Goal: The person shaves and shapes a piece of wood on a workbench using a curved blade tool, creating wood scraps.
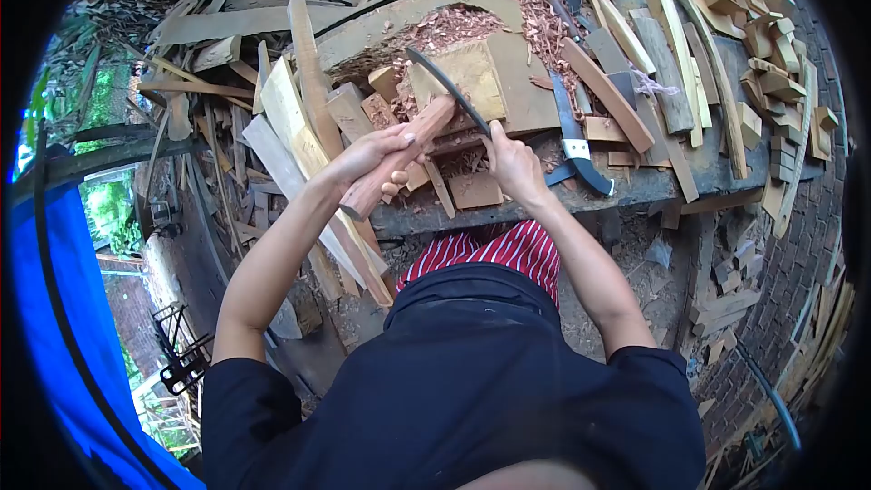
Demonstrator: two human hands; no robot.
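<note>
My left hand [381,150] is wrapped round the middle of a reddish wooden billet [366,192], which slants up and away from me. The billet's far end lies over a pale wooden block [481,77] on the workbench. In my right hand [515,165] is a long, dark, slightly curved machete [451,88], its handle hidden in my fist. The blade points up and left, its lower half right at the billet's far end. Just right of that hand lies a second knife [570,127] with a black and white handle.
Reddish shavings [445,27] cover the back of the workbench [635,191]. Boards and sticks [608,95] lie to the right, beyond them a pile of cut wooden pieces [771,82]. Long planks [308,141] lean at the left. A blue tarp [63,308] hangs at far left.
</note>
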